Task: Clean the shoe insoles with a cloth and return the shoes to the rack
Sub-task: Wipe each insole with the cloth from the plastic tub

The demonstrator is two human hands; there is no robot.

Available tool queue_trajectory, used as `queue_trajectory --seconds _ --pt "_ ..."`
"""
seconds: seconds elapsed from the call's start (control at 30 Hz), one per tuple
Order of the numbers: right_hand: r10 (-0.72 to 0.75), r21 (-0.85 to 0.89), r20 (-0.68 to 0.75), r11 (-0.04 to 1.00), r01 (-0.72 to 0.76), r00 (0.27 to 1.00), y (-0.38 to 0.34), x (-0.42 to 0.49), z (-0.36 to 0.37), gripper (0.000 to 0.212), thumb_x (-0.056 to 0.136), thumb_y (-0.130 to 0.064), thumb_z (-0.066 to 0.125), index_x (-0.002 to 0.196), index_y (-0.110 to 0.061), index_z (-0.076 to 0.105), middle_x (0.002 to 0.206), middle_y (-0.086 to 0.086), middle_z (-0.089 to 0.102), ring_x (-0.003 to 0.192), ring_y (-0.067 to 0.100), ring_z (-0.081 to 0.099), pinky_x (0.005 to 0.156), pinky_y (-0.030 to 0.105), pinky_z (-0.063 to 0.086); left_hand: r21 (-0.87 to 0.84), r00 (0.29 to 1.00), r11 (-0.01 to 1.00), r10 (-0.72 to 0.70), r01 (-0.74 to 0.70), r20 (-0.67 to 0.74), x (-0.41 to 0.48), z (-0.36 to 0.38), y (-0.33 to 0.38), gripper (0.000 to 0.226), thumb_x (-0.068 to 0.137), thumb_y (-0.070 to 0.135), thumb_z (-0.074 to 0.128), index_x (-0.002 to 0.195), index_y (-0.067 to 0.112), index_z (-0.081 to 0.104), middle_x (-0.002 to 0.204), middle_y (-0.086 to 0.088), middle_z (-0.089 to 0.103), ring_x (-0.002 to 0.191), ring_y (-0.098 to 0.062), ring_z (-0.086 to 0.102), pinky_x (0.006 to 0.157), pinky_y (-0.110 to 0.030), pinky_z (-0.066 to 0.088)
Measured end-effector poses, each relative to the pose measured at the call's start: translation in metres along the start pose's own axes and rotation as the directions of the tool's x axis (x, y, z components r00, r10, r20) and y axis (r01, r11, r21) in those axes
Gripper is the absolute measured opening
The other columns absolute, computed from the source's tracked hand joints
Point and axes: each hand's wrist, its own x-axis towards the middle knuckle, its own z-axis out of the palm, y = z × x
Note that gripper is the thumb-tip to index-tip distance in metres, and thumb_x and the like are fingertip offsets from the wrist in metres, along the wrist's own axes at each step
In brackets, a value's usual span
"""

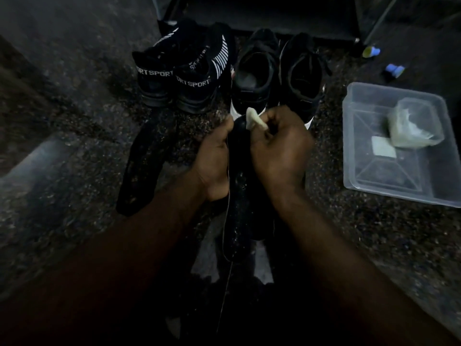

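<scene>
Gripping the insole (237, 208) at centre in the curled left hand (214, 158), pinching the cloth (253, 119) against its 12 o'clock tip with the right hand (279, 151) — likely risking a slip, so little cloth protruding.

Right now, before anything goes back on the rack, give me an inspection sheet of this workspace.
Surface: dark speckled floor, dimly lit.
Job's things: black insole held up, pale cloth at its far end; dark insoles lying to the left; SPORT sneakers and black lace-up shoes standing in front of the shoe rack.
Clutter: clear plastic tray holding a packet; two small blue-capped items beyond it.
Grippers: left hand grips the black insole; right hand pinches the pale cloth.
Cables: thin pale line beside the held insole; thread or edge, cannot tell.
Surroundings: too dark to tell.
</scene>
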Motion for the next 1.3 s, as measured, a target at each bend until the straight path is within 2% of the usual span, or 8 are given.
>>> queue_trajectory --seconds 0.1,0.23,0.4,0.53,0.73,0.93,1.1,1.3 --pt "-0.052 0.027 0.101 0.998 0.05 0.993 -0.005 -0.01 0.012 0.008 0.084 -0.019 0.067 0.087 -0.016 0.074 0.084 0.001 0.074 0.081 0.021 0.069 0.075 0.042 0.055 0.028 0.998 0.998 0.049 -0.048 -0.042 0.003 0.001 -0.001 0.052 0.106 0.053 0.04 0.139 0.016 0.056 0.119 -0.009 0.068 0.114 -0.022 0.064 0.104 -0.034 0.048" --pt "-0.115 0.093 0.163 0.991 0.101 0.98 -0.013 -0.008 0.015 0.02 0.084 -0.016 0.069 0.1 -0.016 0.081 0.095 0.002 0.077 0.092 0.019 0.071 0.085 0.037 0.057 0.049 0.994 0.993 0.111 -0.11 -0.022 0.001 -0.004 0.013 0.055 0.107 0.048 0.038 0.153 0.019 0.047 0.121 -0.004 0.069 0.112 -0.018 0.067 0.098 -0.032 0.052" --pt "-0.19 0.1 0.176 0.979 0.175 0.966 -0.014 -0.008 0.021 0.024 0.091 -0.015 0.066 0.11 -0.014 0.081 0.098 0.003 0.074 0.09 0.016 0.068 0.082 0.03 0.055 0.088 0.984 0.983 0.166 -0.16 -0.065 0.004 -0.008 0.016 0.056 0.108 0.056 0.033 0.15 0.024 0.051 0.126 -0.005 0.071 0.119 -0.019 0.067 0.104 -0.037 0.05" --pt "-0.251 0.0 0.178 0.967 0.255 0.951 -0.012 -0.012 0.025 0.027 0.092 -0.013 0.062 0.113 -0.012 0.079 0.093 0.005 0.067 0.086 0.026 0.066 0.076 0.039 0.057 0.146 0.975 0.972 0.201 -0.186 -0.095 0.006 -0.006 0.015 0.065 0.105 0.063 0.03 0.147 0.019 0.055 0.141 -0.009 0.063 0.132 -0.023 0.06 0.115 -0.041 0.044" --pt "-0.168 -0.121 0.035 0.978 0.171 0.985 0.006 0.013 0.007 0.03 0.088 -0.019 0.059 0.108 -0.013 0.08 0.09 0.011 0.069 0.077 0.03 0.068 0.07 0.041 0.058 0.198 0.98 0.968 0.175 -0.154 -0.094 0.012 0.002 0.002 0.06 0.101 0.057 0.051 0.141 0.013 0.062 0.139 -0.015 0.064 0.131 -0.029 0.061 0.117 -0.046 0.041" --pt "-0.269 -0.05 0.146 0.959 0.278 0.952 -0.011 0.005 0.014 0.026 0.086 -0.013 0.064 0.105 -0.013 0.081 0.086 0.01 0.069 0.076 0.027 0.067 0.068 0.036 0.055 0.172 0.972 0.969 0.201 -0.179 -0.119 0.01 0.0 0.009 0.056 0.108 0.048 0.042 0.146 0.009 0.055 0.137 -0.011 0.065 0.133 -0.024 0.059 0.114 -0.035 0.043" --pt "-0.188 -0.104 0.009 0.977 0.187 0.982 0.01 0.022 -0.001 0.023 0.086 -0.015 0.067 0.104 -0.012 0.082 0.092 0.008 0.075 0.081 0.023 0.071 0.077 0.031 0.055 0.236 0.979 0.958 0.188 -0.165 -0.082 0.01 0.005 0.006 0.06 0.1 0.055 0.056 0.14 0.01 0.062 0.141 -0.022 0.06 0.133 -0.036 0.057 0.118 -0.053 0.039" --pt "-0.24 -0.013 0.113 0.97 0.243 0.964 -0.001 0.01 0.006 0.012 0.089 -0.018 0.068 0.09 -0.017 0.081 0.085 0.006 0.072 0.078 0.023 0.069 0.07 0.039 0.055 0.292 0.966 0.939 0.225 -0.179 -0.13 0.009 0.003 0.003 0.062 0.096 0.058 0.06 0.137 0.012 0.064 0.134 -0.014 0.067 0.128 -0.026 0.063 0.118 -0.048 0.04"
